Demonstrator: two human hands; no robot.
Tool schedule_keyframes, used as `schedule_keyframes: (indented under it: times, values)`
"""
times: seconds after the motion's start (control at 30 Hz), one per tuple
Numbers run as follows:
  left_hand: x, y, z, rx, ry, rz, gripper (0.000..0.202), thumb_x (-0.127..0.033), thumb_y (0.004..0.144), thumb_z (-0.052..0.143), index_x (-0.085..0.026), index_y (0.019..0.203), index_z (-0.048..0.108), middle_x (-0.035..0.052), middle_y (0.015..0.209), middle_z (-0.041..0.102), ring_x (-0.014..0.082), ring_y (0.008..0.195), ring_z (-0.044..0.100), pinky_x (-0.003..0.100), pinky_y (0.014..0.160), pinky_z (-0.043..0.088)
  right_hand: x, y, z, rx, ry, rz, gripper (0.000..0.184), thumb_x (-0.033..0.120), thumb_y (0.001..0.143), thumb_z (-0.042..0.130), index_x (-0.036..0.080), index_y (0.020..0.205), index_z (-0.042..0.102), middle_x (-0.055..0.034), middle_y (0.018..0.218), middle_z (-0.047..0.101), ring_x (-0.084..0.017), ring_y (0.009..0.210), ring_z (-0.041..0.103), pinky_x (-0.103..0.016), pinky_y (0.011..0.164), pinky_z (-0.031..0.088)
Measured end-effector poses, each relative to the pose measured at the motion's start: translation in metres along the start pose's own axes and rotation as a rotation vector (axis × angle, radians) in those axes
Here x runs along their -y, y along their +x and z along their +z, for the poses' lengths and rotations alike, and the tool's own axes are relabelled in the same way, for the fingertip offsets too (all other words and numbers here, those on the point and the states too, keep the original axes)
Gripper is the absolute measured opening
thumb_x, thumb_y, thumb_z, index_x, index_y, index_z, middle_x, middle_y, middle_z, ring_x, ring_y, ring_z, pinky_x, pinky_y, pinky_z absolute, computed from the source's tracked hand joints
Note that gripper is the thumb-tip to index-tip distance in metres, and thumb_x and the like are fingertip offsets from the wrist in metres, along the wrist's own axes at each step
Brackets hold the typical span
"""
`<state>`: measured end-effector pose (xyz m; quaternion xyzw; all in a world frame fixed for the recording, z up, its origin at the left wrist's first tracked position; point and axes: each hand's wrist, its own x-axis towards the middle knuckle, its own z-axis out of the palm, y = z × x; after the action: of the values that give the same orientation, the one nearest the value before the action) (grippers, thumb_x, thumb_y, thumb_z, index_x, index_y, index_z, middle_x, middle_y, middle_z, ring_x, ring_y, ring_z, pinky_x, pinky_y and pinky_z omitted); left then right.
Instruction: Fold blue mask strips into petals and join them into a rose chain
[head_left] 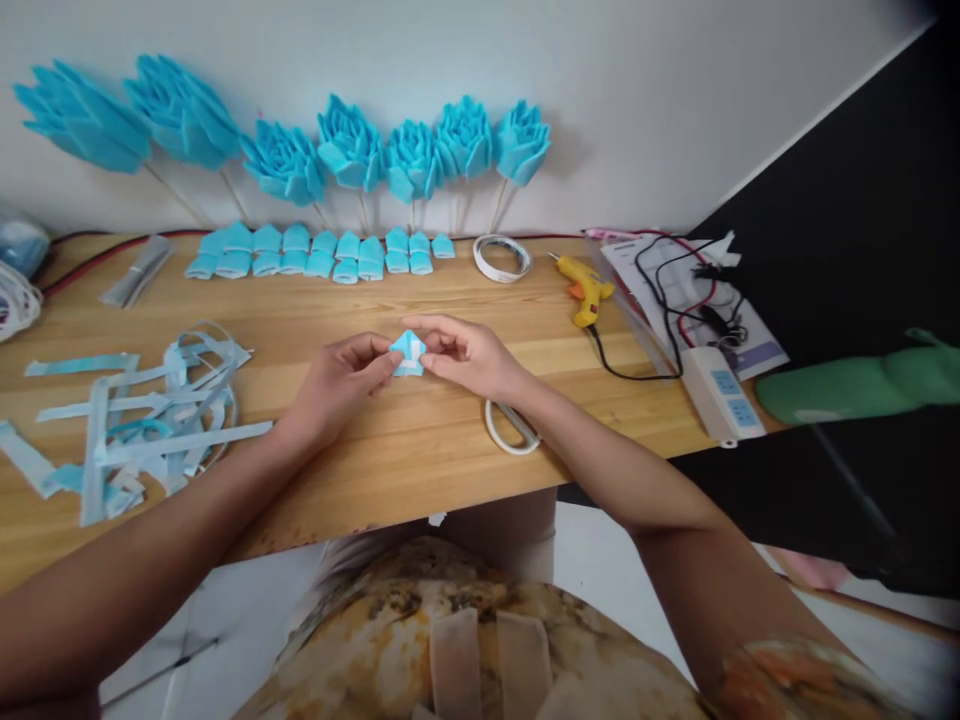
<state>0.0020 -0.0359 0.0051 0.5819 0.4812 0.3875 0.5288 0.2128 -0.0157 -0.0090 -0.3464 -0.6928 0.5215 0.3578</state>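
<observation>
Between my two hands, above the middle of the table, is a small folded blue petal piece (409, 352) with a pointed top and a whitish patch on its face. My left hand (346, 375) pinches its left side between thumb and fingers. On its right side, my right hand (469, 355) grips it with the thumb below and the index finger stretched over the top. Farther back lie two rows of similar folded blue petals (296, 262). A roll of white tape (502, 258) rests at the right of these rows. Under my right wrist sits a white ring (504, 438), partly hidden.
Blue flowers on sticks (412, 160) lean against the wall. Blue and white strips (161, 420) are heaped at the left. A yellow glue gun (581, 288), a power strip (720, 395), papers (697, 320) with cables and a green bottle (840, 388) stand or lie at the right.
</observation>
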Motion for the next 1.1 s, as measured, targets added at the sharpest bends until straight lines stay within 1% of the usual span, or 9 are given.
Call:
schedule_keyframes:
  times: [0.13,0.23,0.33,0.47,0.57,0.7,0.83,0.93,1.1]
  values:
    - [0.0027,0.0011,0.0000,-0.008,-0.008,0.006,0.024,-0.042,0.078,0.077,-0.021,0.072,0.067,-0.0029,0.057,0.055,0.0111,0.053,0.044,0.025,0.053,0.035,0.0032,-0.0002,-0.0002,0.001,0.060,0.050,0.051,0.039,0.091,0.067,0.018,0.137,0.061,0.0000,0.089,0.066,-0.011,0.077,0.057,-0.026,0.071,0.046]
    - [0.0026,0.0004,0.0006,-0.005,-0.009,-0.002,0.023,-0.042,0.078,0.077,-0.021,0.073,0.069,-0.0031,0.056,0.054,0.0112,0.052,0.043,0.025,0.052,0.034,0.0017,-0.0004,0.0013,0.001,0.039,0.050,0.053,0.035,0.086,0.072,0.020,0.136,0.062,0.0002,0.091,0.066,-0.011,0.079,0.057,-0.026,0.072,0.047]
    - [0.0018,-0.0011,0.0013,-0.013,-0.006,-0.020,0.021,-0.040,0.076,0.078,-0.021,0.074,0.071,-0.0030,0.058,0.056,0.0108,0.054,0.044,0.024,0.054,0.035,0.0007,-0.0010,0.0035,-0.014,-0.006,0.051,0.051,0.030,0.086,0.069,0.019,0.135,0.064,0.0021,0.086,0.061,-0.010,0.073,0.053,-0.025,0.068,0.045]
    - [0.0009,-0.0021,0.0015,-0.022,-0.018,-0.033,0.023,-0.042,0.077,0.078,-0.020,0.076,0.072,-0.0025,0.060,0.056,0.0114,0.056,0.045,0.025,0.056,0.037,0.0044,-0.0028,0.0053,-0.054,-0.017,0.088,0.051,0.030,0.085,0.067,0.018,0.135,0.066,0.0033,0.083,0.058,-0.009,0.069,0.050,-0.024,0.065,0.042]
    - [0.0011,-0.0013,0.0014,-0.010,-0.037,-0.041,0.027,-0.045,0.077,0.077,-0.019,0.075,0.071,-0.0020,0.060,0.056,0.0118,0.057,0.045,0.025,0.056,0.038,0.0055,-0.0037,0.0051,-0.054,-0.011,0.105,0.051,0.029,0.085,0.067,0.018,0.135,0.066,0.0036,0.083,0.057,-0.008,0.068,0.049,-0.024,0.064,0.041]
    - [0.0025,-0.0002,0.0011,-0.009,-0.047,-0.070,0.030,-0.047,0.079,0.075,-0.018,0.072,0.068,-0.0014,0.060,0.055,0.0113,0.057,0.045,0.025,0.056,0.038,0.0024,-0.0025,0.0033,-0.093,0.058,0.113,0.049,0.030,0.084,0.067,0.017,0.131,0.067,0.0023,0.085,0.060,-0.009,0.070,0.052,-0.024,0.066,0.043]
    - [0.0033,-0.0002,-0.0002,-0.017,-0.068,-0.088,0.030,-0.047,0.079,0.076,-0.018,0.075,0.068,-0.0010,0.063,0.057,0.0110,0.057,0.045,0.025,0.056,0.038,0.0013,-0.0008,0.0014,-0.128,0.101,0.133,0.046,0.033,0.083,0.070,0.019,0.127,0.068,0.0020,0.084,0.063,-0.010,0.072,0.054,-0.026,0.068,0.045]
    - [0.0028,0.0003,-0.0006,0.019,-0.087,-0.078,0.033,-0.050,0.082,0.073,-0.018,0.077,0.067,0.0003,0.067,0.060,0.0112,0.059,0.048,0.025,0.058,0.041,0.0022,-0.0008,0.0013,-0.142,0.101,0.140,0.045,0.035,0.084,0.071,0.019,0.125,0.068,0.0021,0.083,0.064,-0.010,0.070,0.053,-0.026,0.067,0.046]
    - [0.0005,0.0013,0.0020,0.037,-0.066,-0.058,0.029,-0.046,0.076,0.076,-0.018,0.080,0.067,-0.0027,0.066,0.057,0.0099,0.060,0.044,0.023,0.057,0.037,0.0059,-0.0025,0.0021,-0.140,0.102,0.161,0.043,0.038,0.083,0.073,0.020,0.122,0.071,0.0015,0.084,0.067,-0.011,0.070,0.054,-0.026,0.066,0.046]
